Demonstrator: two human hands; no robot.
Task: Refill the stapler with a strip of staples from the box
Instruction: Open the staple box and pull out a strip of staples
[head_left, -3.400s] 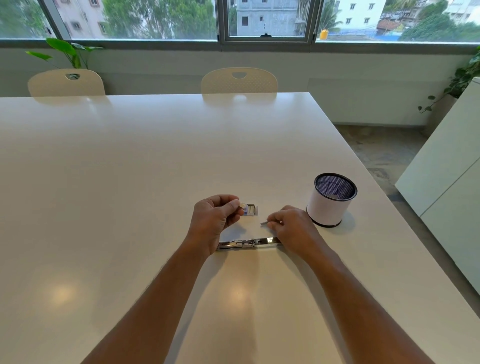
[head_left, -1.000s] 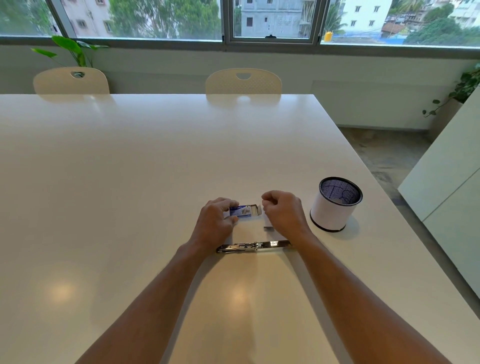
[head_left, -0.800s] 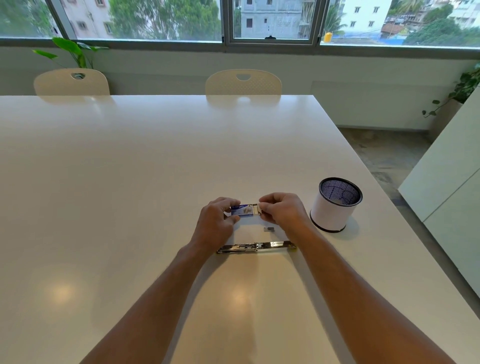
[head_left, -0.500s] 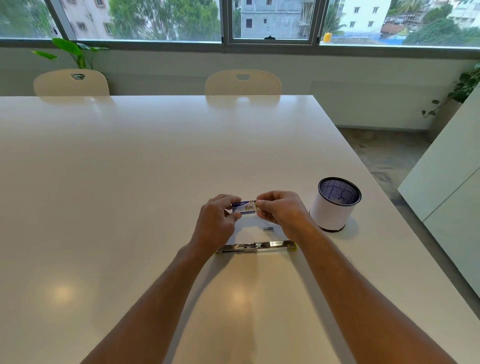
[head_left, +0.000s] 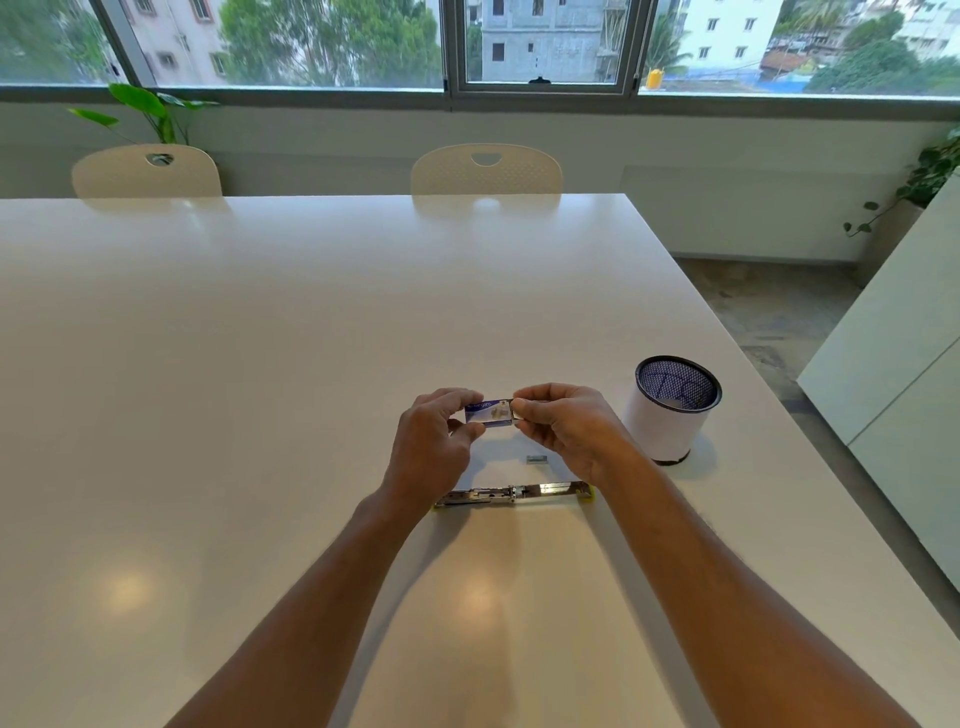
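Note:
A small blue and white staple box (head_left: 489, 412) is held above the white table (head_left: 260, 338) between both hands. My left hand (head_left: 434, 441) pinches its left end. My right hand (head_left: 563, 423) pinches its right end with thumb and forefinger. A short grey strip of staples (head_left: 537, 459) lies on the table just below the box. Nearer to me, the stapler (head_left: 511, 493) lies folded out flat, its metal channel facing up, with yellow-green tips at both ends.
A white cylindrical holder with a dark mesh rim (head_left: 671, 408) stands to the right of my right hand. Two cream chairs (head_left: 485, 169) sit at the far edge. The table's right edge drops to the floor, with a white cabinet (head_left: 904, 364) beyond.
My right hand set the staple strip on the table, then rose to the box's right end. Both hands lifted the box slightly, and its open flap end now looks closed.

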